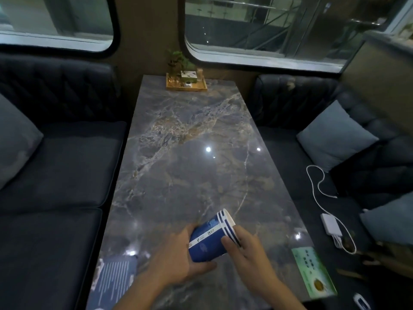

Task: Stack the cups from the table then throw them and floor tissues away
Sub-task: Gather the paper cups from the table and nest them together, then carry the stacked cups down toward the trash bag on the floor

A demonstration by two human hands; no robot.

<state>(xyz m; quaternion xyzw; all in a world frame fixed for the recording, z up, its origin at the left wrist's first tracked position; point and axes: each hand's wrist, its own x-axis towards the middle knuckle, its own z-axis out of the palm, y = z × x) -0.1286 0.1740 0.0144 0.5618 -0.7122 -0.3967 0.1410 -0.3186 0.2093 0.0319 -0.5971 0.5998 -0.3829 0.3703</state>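
You hold the stack of blue paper cups [211,237] low in the frame, just right of centre, above the near end of the desk [190,135]. The stack is tipped well over: its long axis runs from lower left to upper right, with the base pointing down toward your left palm and the nested white-and-blue rims pointing up and right, away from you. Several rims show closely layered at the open end.

Your left hand [178,259] cups the base from below and the left, thumb curled under the bottom edge, closed around the stack. Your right hand [243,245] presses on the rim end from the right, fingers wrapped against the outer cup, also gripping it.

On the desk, a dark striped booklet [116,276] lies at lower left and a green card [314,271] at lower right. A wooden tray [186,86] with a small plant sits at the far end. A white charger and cable [330,224] rest on the right-hand seat.
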